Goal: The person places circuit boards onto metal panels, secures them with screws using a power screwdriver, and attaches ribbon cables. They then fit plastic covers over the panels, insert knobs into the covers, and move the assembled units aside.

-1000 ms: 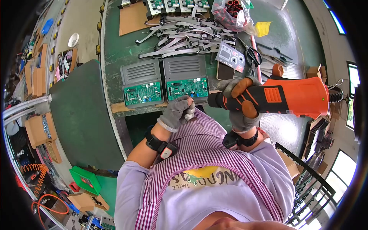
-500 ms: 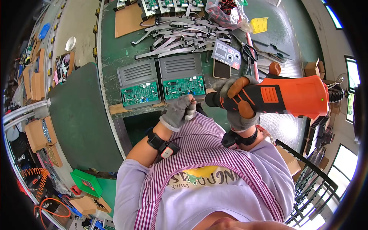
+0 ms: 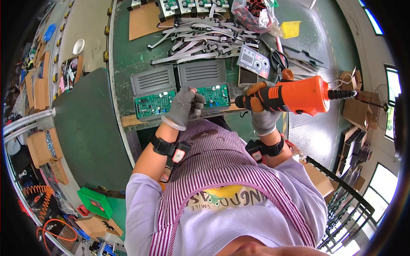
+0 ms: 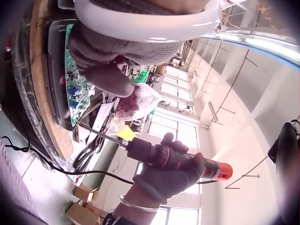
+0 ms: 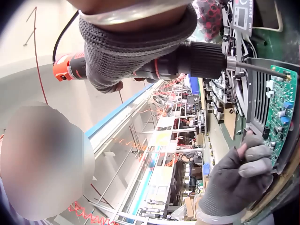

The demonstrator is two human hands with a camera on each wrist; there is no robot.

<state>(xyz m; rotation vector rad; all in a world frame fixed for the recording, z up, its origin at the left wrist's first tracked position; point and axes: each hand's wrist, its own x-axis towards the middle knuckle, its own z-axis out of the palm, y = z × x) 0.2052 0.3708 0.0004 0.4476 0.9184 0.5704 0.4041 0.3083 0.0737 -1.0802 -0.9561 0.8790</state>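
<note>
My right hand grips an orange and black electric screwdriver. Its long bit reaches to the corner of a green circuit board, right at a brass-coloured spot in the right wrist view. That board lies in an open grey plastic case, its slotted part behind it. My left hand, gloved with bare fingertips, is over the board's left end with fingers curled; I cannot tell whether anything small is inside them. A second circuit board lies in a matching case to the left.
Grey ribbon cables are heaped behind the cases. A labelled grey panel, scissors and a bag of red and black parts lie at the back right. The screwdriver's black cord trails below the table edge.
The left hand has left the screwdriver tip and moved forward and left onto the right-hand board. The screwdriver has shifted forward over the table, its bit now at the board's corner.
</note>
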